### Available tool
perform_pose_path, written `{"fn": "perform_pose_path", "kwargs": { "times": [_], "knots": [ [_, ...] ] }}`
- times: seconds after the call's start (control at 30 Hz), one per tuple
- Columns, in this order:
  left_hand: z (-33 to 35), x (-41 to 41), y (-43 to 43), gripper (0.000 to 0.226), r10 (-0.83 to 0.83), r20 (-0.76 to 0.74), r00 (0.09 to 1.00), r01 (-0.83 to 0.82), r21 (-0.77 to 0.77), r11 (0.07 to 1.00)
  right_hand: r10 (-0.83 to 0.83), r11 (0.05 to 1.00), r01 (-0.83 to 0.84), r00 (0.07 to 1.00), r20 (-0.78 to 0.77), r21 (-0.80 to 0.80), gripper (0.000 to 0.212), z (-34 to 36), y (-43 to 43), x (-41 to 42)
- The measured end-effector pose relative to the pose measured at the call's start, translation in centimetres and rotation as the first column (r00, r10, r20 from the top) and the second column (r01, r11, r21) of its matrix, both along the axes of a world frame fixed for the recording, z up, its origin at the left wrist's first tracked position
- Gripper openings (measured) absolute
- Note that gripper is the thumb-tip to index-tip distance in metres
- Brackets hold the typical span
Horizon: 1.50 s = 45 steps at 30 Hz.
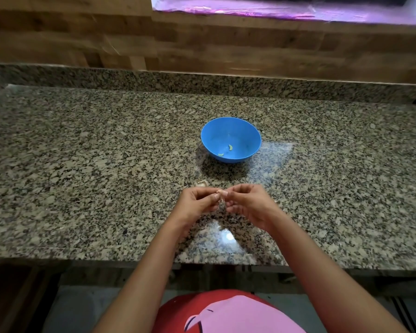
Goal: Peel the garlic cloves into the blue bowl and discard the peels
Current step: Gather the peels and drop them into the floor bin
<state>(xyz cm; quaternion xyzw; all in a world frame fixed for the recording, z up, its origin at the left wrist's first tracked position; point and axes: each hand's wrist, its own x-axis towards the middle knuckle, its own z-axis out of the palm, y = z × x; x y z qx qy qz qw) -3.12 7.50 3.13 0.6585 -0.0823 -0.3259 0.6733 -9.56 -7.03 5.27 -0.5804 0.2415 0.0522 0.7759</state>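
Left hand [197, 201], right hand [249, 204], fingers [237, 188] curled

speckled granite counter [82, 164] | wood-plank wall [82, 39] behind | purple sheet [274, 8] top right

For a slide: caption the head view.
Left hand and right hand pinch a garlic clove over speckled granite counter near round blue bowl.

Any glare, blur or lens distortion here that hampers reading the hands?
Head view: glare spot on the counter below the left hand and right hand; the garlic clove they pinch is small and soft; wooden wall smeared by blur; counter edges bow from the wide lens; blue bowl is sharp.
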Motion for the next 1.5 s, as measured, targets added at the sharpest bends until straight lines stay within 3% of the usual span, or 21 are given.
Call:
{"fn": "perform_pose_path", "kwargs": {
  "times": [0.17, 0.37, 0.47, 0.57, 0.67, 0.8, 0.93, 1.2, 1.27, 1.3, 1.33, 1.37, 1.4, 1.43, 1.47, 1.5],
  "knots": [
    [0.7, -0.3, -0.2, 0.018, -0.044, -0.021, 0.999, 0.043, -0.030, 0.999, 0.044, 0.998, -0.040, 0.996, -0.081, 0.057, 0.004, 0.0, -0.4, 0.0],
    [0.7, -0.1, -0.2, 0.017, -0.033, -0.172, 0.984, 0.011, -0.125, 0.992, 0.092, 0.992, -0.080, 0.988, -0.122, 0.098, 0.005, 0.0, -0.5, 0.1],
    [0.4, 0.1, -0.2, 0.012, -0.009, -0.169, 0.985, -0.003, -0.072, 0.997, 0.114, 0.985, -0.096, 0.986, -0.121, 0.144, 0.004, -0.4, -0.7, 0.3],
    [-0.2, 0.4, -0.3, 0.007, 0.029, 0.007, 1.000, -0.030, 0.116, 0.993, 0.091, 0.994, -0.084, 0.990, -0.105, 0.070, 0.008, -0.7, -1.5, 0.2],
    [-1.1, 0.0, -0.5, 0.020, -0.036, 0.394, 0.919, -0.170, 0.477, 0.862, 0.005, 0.969, -0.031, 0.994, -0.106, -0.245, 0.010, -1.3, -1.9, 0.0],
    [-2.0, -1.3, -0.8, 0.031, -0.067, 0.572, 0.817, -0.291, 0.511, 0.809, 0.024, 0.761, -0.079, 0.995, -0.093, -0.644, 0.004, -2.0, -1.6, -0.2],
    [-2.4, -2.3, -0.8, 0.036, -0.063, 0.644, 0.762, -0.344, 0.486, 0.804, 0.159, 0.328, -0.167, 0.980, -0.120, -0.930, 0.012, -3.5, -1.5, -0.4],
    [-2.5, -2.7, -1.6, 0.033, -0.083, 0.701, 0.708, -0.338, 0.440, 0.832, 0.351, -0.088, -0.134, 0.923, -0.157, -0.987, 0.013, -3.9, -0.6, -0.2],
    [-2.5, -2.7, -1.9, 0.032, -0.092, 0.706, 0.702, -0.329, 0.437, 0.838, 0.385, -0.153, -0.127, 0.906, -0.177, -0.980, 0.015, -3.8, -0.7, -0.1],
    [-2.5, -2.7, -2.1, 0.031, -0.095, 0.704, 0.704, -0.319, 0.433, 0.843, 0.365, -0.119, -0.123, 0.917, -0.159, -0.985, 0.013, -3.9, -0.8, -0.1],
    [-2.5, -2.8, -2.3, 0.029, -0.091, 0.697, 0.711, -0.306, 0.424, 0.852, 0.314, -0.026, -0.108, 0.943, -0.111, -0.994, 0.012, -4.0, -1.0, 0.0],
    [-2.4, -2.7, -2.5, 0.027, -0.082, 0.681, 0.727, -0.290, 0.413, 0.864, 0.214, 0.128, -0.096, 0.974, -0.067, -0.987, 0.011, -4.1, -1.3, 0.0],
    [-2.3, -2.7, -2.7, 0.025, -0.056, 0.651, 0.757, -0.273, 0.393, 0.878, 0.091, 0.351, -0.075, 0.995, -0.046, -0.933, 0.010, -4.1, -1.6, 0.0],
    [-2.3, -2.5, -2.9, 0.022, -0.013, 0.596, 0.803, -0.257, 0.365, 0.895, -0.020, 0.590, -0.010, 0.999, -0.027, -0.807, 0.008, -4.0, -1.7, -0.1],
    [-2.2, -2.4, -3.2, 0.020, 0.040, 0.511, 0.858, -0.237, 0.326, 0.915, -0.110, 0.769, 0.080, 0.994, -0.008, -0.634, 0.009, -3.8, -1.6, -0.3],
    [-2.1, -2.4, -3.4, 0.017, 0.088, 0.410, 0.908, -0.215, 0.276, 0.937, -0.177, 0.865, 0.159, 0.984, 0.007, -0.476, 0.011, -3.6, -1.3, -0.6]
  ]
}}
